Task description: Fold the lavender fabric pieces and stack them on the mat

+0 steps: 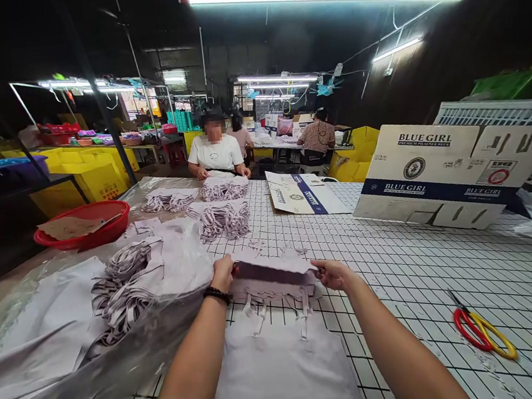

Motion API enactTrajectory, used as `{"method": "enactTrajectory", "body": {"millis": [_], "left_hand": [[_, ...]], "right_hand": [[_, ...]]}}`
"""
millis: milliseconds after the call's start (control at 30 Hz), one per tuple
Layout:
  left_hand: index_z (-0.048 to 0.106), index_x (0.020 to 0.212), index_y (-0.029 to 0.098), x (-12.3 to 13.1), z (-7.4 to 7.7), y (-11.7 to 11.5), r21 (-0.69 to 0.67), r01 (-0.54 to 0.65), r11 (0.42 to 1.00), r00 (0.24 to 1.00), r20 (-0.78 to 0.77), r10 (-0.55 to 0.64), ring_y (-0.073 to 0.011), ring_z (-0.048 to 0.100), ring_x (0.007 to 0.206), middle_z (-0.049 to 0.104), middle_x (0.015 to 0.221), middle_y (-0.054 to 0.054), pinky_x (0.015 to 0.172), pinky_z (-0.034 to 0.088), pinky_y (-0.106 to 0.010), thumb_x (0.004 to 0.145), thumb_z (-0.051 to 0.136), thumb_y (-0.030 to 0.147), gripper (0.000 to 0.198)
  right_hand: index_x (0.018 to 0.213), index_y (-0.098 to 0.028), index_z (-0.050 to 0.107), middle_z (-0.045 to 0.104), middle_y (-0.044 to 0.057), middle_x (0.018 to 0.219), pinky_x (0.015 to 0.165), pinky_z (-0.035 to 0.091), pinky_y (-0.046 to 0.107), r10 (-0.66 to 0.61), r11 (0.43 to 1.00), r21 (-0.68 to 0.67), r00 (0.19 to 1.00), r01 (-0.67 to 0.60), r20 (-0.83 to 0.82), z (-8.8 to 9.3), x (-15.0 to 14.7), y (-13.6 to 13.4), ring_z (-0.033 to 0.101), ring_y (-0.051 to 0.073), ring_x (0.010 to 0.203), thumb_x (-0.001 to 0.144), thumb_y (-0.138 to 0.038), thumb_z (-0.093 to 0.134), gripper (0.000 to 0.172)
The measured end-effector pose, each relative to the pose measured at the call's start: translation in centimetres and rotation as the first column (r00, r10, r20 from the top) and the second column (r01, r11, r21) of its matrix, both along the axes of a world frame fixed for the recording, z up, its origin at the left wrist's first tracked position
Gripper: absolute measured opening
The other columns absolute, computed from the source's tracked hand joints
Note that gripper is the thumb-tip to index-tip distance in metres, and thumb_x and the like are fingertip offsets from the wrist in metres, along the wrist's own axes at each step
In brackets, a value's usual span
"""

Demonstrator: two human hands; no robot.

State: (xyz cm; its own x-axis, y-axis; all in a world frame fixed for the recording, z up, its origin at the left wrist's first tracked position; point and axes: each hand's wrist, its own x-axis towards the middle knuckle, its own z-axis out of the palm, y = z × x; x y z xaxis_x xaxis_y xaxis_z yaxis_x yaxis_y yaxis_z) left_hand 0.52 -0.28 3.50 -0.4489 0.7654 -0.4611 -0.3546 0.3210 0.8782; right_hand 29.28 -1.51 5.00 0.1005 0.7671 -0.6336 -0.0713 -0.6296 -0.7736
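Observation:
A pale lilac camisole (272, 265) is stretched between my two hands, lifted a little off the table. My left hand (225, 272), with a dark bead bracelet at the wrist, pinches its left edge. At the opposite edge my right hand (333, 274) grips the cloth between thumb and fingers. Beneath it lies more folded lilac fabric, partly hidden. Nearer to me, a stack of camisoles (286, 367) lies flat, thin straps pointing away and wavy hem toward me. To the left, bundled straps and garments (123, 282) rest on clear plastic.
Red-and-yellow-handled scissors (483, 329) lie at right on the grid-patterned table (394, 262). Blue Girl cardboard (432, 171) stands at the back right. A red basket (85, 226) sits at left. Folded garment piles (220, 216) lie before a seated person (215, 151) across the table.

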Motion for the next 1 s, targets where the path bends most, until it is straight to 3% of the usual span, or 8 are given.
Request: {"method": "enactTrajectory", "body": {"millis": [133,233,300,367,533,700,833,1000], "left_hand": [[0.042,0.066,0.019,0.3,2.4,-1.3,0.026,0.049,0.998,0.997,0.062,-0.051,-0.0042,0.036,0.036,0.035,0.045,0.01,0.038,0.033,-0.016,0.083,0.051,0.025,0.02],[0.044,0.071,0.019,0.2,2.9,-5.2,0.078,0.116,0.99,0.99,0.072,-0.122,-0.004,0.036,0.036,0.035,0.046,0.01,0.038,0.031,-0.015,0.082,0.054,0.029,0.017],[0.046,0.073,0.019,-0.3,1.9,-9.0,0.08,0.182,0.98,0.983,0.026,-0.184,-0.0049,0.035,0.033,0.036,0.045,0.011,0.035,0.027,-0.016,0.08,0.054,0.033,0.018],[0.049,0.078,0.019,-1.2,0.1,-13.1,0.026,0.305,0.952,0.937,-0.187,-0.295,-0.0069,0.034,0.031,0.035,0.042,0.011,0.034,0.025,-0.018,0.082,0.049,0.04,0.021],[0.052,0.079,0.019,-3.2,-4.8,-19.8,-0.271,0.393,0.878,0.691,-0.543,-0.477,-0.015,0.052,0.044,0.051,0.05,0.004,0.045,0.035,-0.024,0.083,0.039,0.045,0.029],[0.054,0.079,0.02,-3.3,-4.9,-20.8,-0.388,0.41,0.825,0.412,-0.729,-0.547,-0.0198,0.062,0.072,0.067,0.075,-0.006,0.061,0.038,-0.026,0.086,0.038,0.041,0.027],[0.054,0.085,0.021,-3.5,-3.3,-21.5,-0.407,0.418,0.812,0.393,-0.725,-0.566,-0.0198,0.063,0.077,0.067,0.078,-0.005,0.061,0.037,-0.026,0.089,0.034,0.042,0.029],[0.053,0.085,0.022,-3.7,-2.7,-22.7,-0.544,0.396,0.74,0.294,-0.688,-0.663,-0.0207,0.063,0.078,0.066,0.076,-0.004,0.06,0.034,-0.026,0.089,0.035,0.042,0.027]], "right_hand": [[0.075,-0.017,0.05,0.046,-0.006,0.054,0.028,0.021,0.008,-0.063,0.991,0.116,0.994,0.074,-0.09,3.0,0.1,-1.1,0.035,0.001,0.039,0.087,-0.019,0.055,0.013],[0.075,-0.016,0.052,0.048,-0.005,0.057,0.028,0.021,0.01,-0.051,0.984,0.168,0.997,0.06,-0.061,3.9,0.8,-4.6,0.036,0.001,0.04,0.079,-0.02,0.065,0.014],[0.07,-0.017,0.049,0.047,-0.005,0.056,0.029,0.02,0.011,-0.001,0.986,0.166,1.0,0.0,0.006,3.2,1.2,-8.2,0.036,0.002,0.041,0.073,-0.022,0.071,0.022],[0.065,-0.018,0.045,0.044,-0.006,0.053,0.03,0.017,0.013,0.065,0.988,0.132,0.995,-0.075,0.073,1.6,1.4,-12.0,0.034,0.002,0.04,0.067,-0.025,0.074,0.03],[0.062,-0.021,0.041,0.039,-0.009,0.044,0.033,0.012,0.018,0.114,0.993,-0.026,0.968,-0.111,0.223,-3.4,0.6,-18.7,0.031,0.004,0.034,0.058,-0.036,0.074,0.036],[0.067,-0.02,0.051,0.04,-0.008,0.042,0.035,0.018,0.02,0.1,0.995,-0.008,0.951,-0.102,0.294,-4.2,-0.3,-19.8,0.035,0.006,0.034,0.066,-0.042,0.064,0.026],[0.069,-0.02,0.051,0.043,-0.007,0.043,0.036,0.018,0.02,0.07,0.996,0.025,0.948,-0.082,0.31,-3.6,0.5,-20.6,0.035,0.006,0.034,0.069,-0.046,0.06,0.028],[0.065,-0.021,0.045,0.037,-0.008,0.038,0.037,0.017,0.021,0.13,0.991,-0.013,0.914,-0.136,0.385,-5.2,1.6,-22.3,0.034,0.007,0.032,0.072,-0.045,0.057,0.028]]}}
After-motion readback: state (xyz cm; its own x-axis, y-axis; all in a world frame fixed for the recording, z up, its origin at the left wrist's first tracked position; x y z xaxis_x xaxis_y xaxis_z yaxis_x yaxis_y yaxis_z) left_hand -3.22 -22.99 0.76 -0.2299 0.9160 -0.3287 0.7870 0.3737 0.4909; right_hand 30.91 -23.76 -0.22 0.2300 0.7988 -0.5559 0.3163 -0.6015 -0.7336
